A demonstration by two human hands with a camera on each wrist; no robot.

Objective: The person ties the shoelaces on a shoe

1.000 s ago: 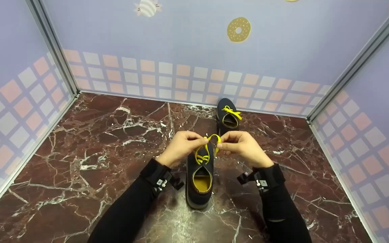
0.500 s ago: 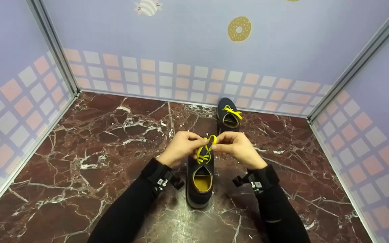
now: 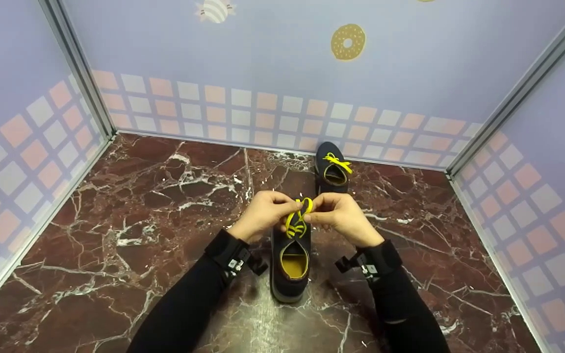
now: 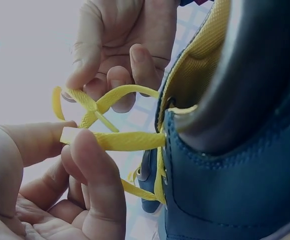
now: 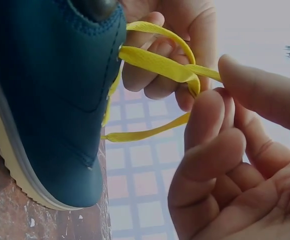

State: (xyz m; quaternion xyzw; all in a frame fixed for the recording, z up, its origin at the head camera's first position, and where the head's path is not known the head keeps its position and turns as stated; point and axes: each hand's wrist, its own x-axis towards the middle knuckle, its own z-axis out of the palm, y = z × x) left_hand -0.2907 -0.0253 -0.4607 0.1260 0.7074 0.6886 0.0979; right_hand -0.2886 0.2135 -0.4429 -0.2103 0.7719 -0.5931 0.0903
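A dark blue shoe (image 3: 287, 289) with a yellow lining stands on the floor, its toe pointing away from me. From its eyelets rises a yellow shoelace (image 4: 132, 141), its strands crossing above the tongue. On the left, my left hand (image 3: 265, 213) pinches one strand between thumb and forefinger. My right hand (image 3: 344, 215) pinches the other strand close by; in the right wrist view this strand curls round where the laces cross (image 5: 192, 75). Both hands are above the front of the shoe, their fingertips a short way apart. The fingers partly hide the toe.
A second dark shoe (image 3: 328, 151) with its yellow lace tied in a bow stands farther off, against the back wall (image 3: 263, 54). Patterned panels enclose the marbled red-brown floor (image 3: 165, 211) at left, back and right. Each wrist wears a black camera band.
My right hand has moved left and slightly down toward the left hand, drawing the lace loop smaller and closer to it. The left hand and both shoes stay put.
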